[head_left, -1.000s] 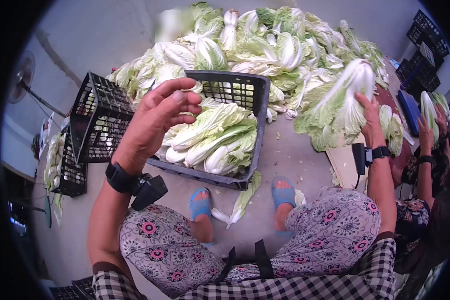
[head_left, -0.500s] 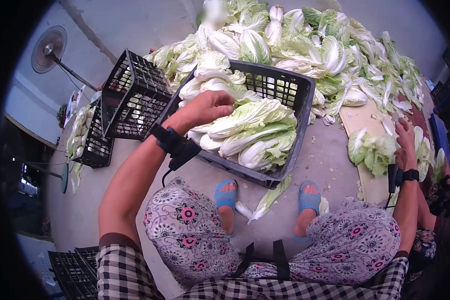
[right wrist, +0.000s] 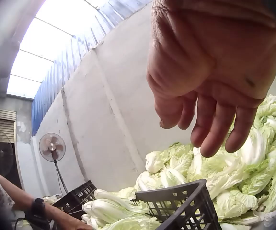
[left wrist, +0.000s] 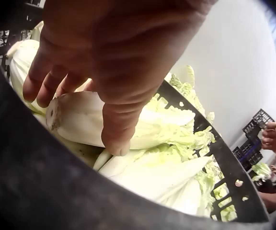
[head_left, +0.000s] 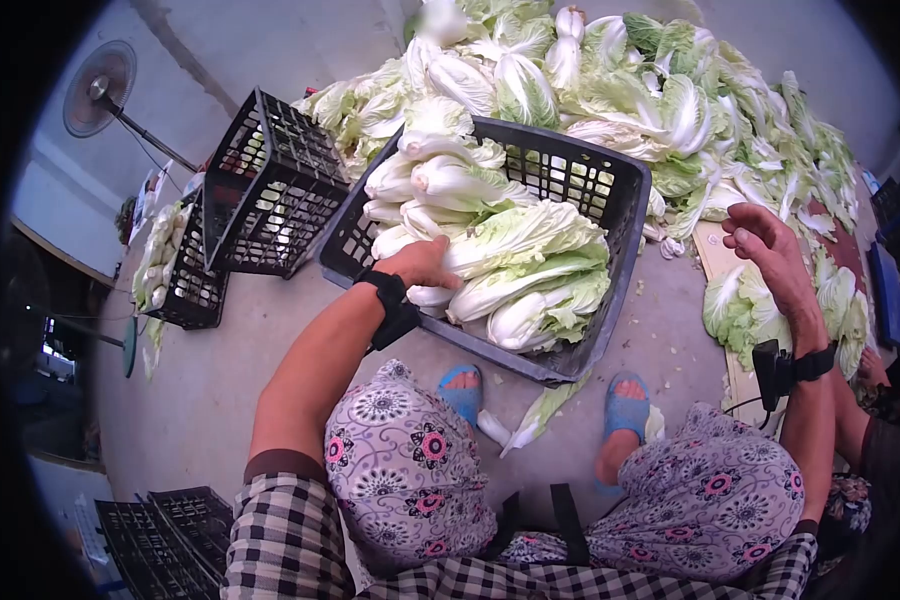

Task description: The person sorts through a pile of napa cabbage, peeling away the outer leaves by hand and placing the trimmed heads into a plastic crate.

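Note:
My left hand (head_left: 417, 264) reaches into the black plastic crate (head_left: 633, 250), at its near left side. In the left wrist view its thumb and fingers straddle a pale napa cabbage (left wrist: 80, 117), gripping it near the cut base. More napa cabbages (head_left: 530, 240) lie stacked in the crate, leaves toward the right. My right hand (head_left: 775, 262) hovers over a leafy napa cabbage (head_left: 740, 312) on a flat board (head_left: 715, 250). In the right wrist view its fingers are loosely bent, and nothing is in the palm.
A large heap of napa cabbages (head_left: 670, 110) lies behind the crate. Black crates (head_left: 275, 185) stand stacked at the left near a fan (head_left: 100, 88), with others (head_left: 165, 535) at lower left. A loose leaf (head_left: 545, 415) lies between my sandalled feet. Another person's arm (head_left: 855, 420) shows at far right.
The right hand has set its napa cabbage down on the board and let go, then risen slightly. From above the crate, the left hand has come down onto a cabbage inside.

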Action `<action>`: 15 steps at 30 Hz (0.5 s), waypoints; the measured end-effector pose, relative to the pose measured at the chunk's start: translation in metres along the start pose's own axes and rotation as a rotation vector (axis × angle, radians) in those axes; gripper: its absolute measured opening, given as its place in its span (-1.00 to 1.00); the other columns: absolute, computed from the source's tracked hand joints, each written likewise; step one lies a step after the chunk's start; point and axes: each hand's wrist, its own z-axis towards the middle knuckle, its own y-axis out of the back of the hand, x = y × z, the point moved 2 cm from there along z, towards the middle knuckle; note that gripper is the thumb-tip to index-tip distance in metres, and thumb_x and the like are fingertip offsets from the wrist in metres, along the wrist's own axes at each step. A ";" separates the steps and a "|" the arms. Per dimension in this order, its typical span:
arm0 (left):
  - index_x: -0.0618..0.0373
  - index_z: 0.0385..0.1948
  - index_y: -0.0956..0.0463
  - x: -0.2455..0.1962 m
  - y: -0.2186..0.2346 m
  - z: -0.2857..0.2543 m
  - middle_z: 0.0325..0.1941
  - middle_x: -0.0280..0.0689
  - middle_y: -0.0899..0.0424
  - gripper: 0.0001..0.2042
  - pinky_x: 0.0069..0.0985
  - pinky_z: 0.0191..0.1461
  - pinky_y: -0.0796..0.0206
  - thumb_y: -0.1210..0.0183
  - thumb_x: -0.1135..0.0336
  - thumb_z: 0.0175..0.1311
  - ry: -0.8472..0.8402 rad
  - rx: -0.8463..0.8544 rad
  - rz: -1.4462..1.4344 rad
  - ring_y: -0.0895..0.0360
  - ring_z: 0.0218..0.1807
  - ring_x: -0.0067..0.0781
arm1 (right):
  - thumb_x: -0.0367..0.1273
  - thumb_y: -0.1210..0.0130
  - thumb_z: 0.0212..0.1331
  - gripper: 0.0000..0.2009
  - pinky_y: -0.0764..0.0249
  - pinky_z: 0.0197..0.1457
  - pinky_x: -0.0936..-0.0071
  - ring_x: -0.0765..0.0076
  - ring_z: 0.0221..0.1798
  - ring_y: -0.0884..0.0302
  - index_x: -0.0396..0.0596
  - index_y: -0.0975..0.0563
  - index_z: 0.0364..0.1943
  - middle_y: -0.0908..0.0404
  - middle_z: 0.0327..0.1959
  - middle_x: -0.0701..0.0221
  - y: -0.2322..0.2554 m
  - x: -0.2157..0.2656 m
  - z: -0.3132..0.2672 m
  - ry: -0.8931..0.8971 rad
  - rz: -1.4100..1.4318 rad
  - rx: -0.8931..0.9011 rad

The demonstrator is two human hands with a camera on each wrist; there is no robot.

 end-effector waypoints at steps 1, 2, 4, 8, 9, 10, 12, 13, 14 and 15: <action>0.28 0.05 -0.33 -0.002 0.001 -0.001 -0.09 0.14 -0.56 -0.27 -0.31 0.07 -0.35 -0.34 0.02 -0.17 -0.005 -0.021 -0.024 -0.53 -0.02 0.03 | -0.24 -0.11 0.14 -0.58 -0.36 -0.01 0.53 0.48 -0.09 -0.49 -0.20 -0.42 0.03 -0.55 -0.10 0.33 -0.003 0.001 0.000 -0.006 0.002 0.004; 0.26 0.05 -0.34 -0.005 0.003 -0.003 -0.08 0.14 -0.55 -0.29 -0.31 0.08 -0.35 -0.35 0.03 -0.17 -0.010 -0.042 -0.046 -0.52 -0.01 0.03 | -0.25 -0.11 0.14 -0.58 -0.36 0.00 0.52 0.48 -0.08 -0.49 -0.21 -0.42 0.03 -0.55 -0.10 0.33 -0.005 0.003 0.000 -0.011 0.005 0.008; 0.23 0.03 -0.38 -0.007 0.006 -0.004 -0.10 0.10 -0.56 -0.34 -0.29 0.07 -0.34 -0.34 0.06 -0.14 -0.066 -0.093 -0.025 -0.52 -0.02 0.03 | -0.30 -0.09 0.16 -0.62 -0.38 0.05 0.50 0.46 -0.04 -0.49 -0.21 -0.43 0.02 -0.54 -0.10 0.35 -0.009 0.005 0.000 -0.008 0.013 0.020; 0.19 -0.01 -0.44 -0.027 0.016 -0.023 -0.15 0.02 -0.55 -0.46 -0.25 0.07 -0.32 -0.33 0.19 -0.08 -0.205 -0.312 0.038 -0.48 -0.04 0.04 | -0.36 -0.06 0.19 -0.66 -0.40 0.08 0.49 0.46 -0.03 -0.48 -0.22 -0.43 0.02 -0.53 -0.09 0.35 -0.015 0.008 0.003 0.009 0.031 0.040; 0.18 0.00 -0.43 -0.034 0.023 -0.029 -0.16 0.01 -0.54 -0.47 -0.24 0.07 -0.31 -0.32 0.23 -0.08 -0.260 -0.374 0.039 -0.46 -0.04 0.04 | -0.36 -0.06 0.19 -0.67 -0.39 0.08 0.50 0.47 -0.03 -0.48 -0.22 -0.43 0.02 -0.53 -0.10 0.36 -0.016 0.009 0.003 0.012 0.039 0.051; 0.17 0.00 -0.43 -0.042 0.033 -0.037 -0.17 0.00 -0.52 -0.48 -0.23 0.07 -0.30 -0.32 0.27 -0.08 -0.319 -0.438 0.042 -0.45 -0.04 0.04 | -0.36 -0.06 0.19 -0.67 -0.39 0.08 0.50 0.48 -0.03 -0.47 -0.22 -0.43 0.01 -0.54 -0.10 0.36 -0.017 0.009 0.003 0.018 0.048 0.058; 0.14 0.00 -0.43 -0.064 0.059 -0.057 -0.08 -0.07 -0.45 -0.50 -0.25 0.12 -0.26 -0.32 0.41 -0.09 -0.384 -0.499 0.039 -0.38 0.02 0.01 | -0.34 -0.08 0.17 -0.66 -0.38 0.09 0.51 0.50 -0.04 -0.47 -0.21 -0.45 0.00 -0.55 -0.12 0.38 -0.019 0.012 0.006 0.062 0.029 0.066; 0.13 0.00 -0.43 -0.077 0.074 -0.067 -0.07 -0.08 -0.44 -0.49 -0.26 0.12 -0.26 -0.32 0.42 -0.11 -0.436 -0.540 0.066 -0.38 0.02 0.00 | -0.33 -0.10 0.15 -0.65 -0.38 0.09 0.50 0.50 -0.05 -0.48 -0.20 -0.46 -0.01 -0.56 -0.13 0.38 -0.021 0.017 0.007 0.129 0.016 0.044; 0.12 0.00 -0.43 -0.088 0.087 -0.078 -0.05 -0.09 -0.43 -0.48 -0.26 0.11 -0.26 -0.32 0.43 -0.12 -0.489 -0.581 0.094 -0.38 0.02 0.00 | -0.32 -0.11 0.15 -0.65 -0.38 0.09 0.49 0.50 -0.05 -0.48 -0.21 -0.46 -0.01 -0.56 -0.12 0.38 -0.022 0.025 0.007 0.171 0.021 0.037; 0.12 0.00 -0.42 -0.100 0.099 -0.088 -0.04 -0.10 -0.42 -0.48 -0.27 0.11 -0.27 -0.33 0.45 -0.14 -0.542 -0.621 0.122 -0.37 0.02 -0.01 | -0.32 -0.11 0.14 -0.64 -0.38 0.10 0.48 0.49 -0.05 -0.48 -0.21 -0.46 -0.01 -0.56 -0.11 0.37 -0.024 0.036 0.004 0.214 0.026 0.031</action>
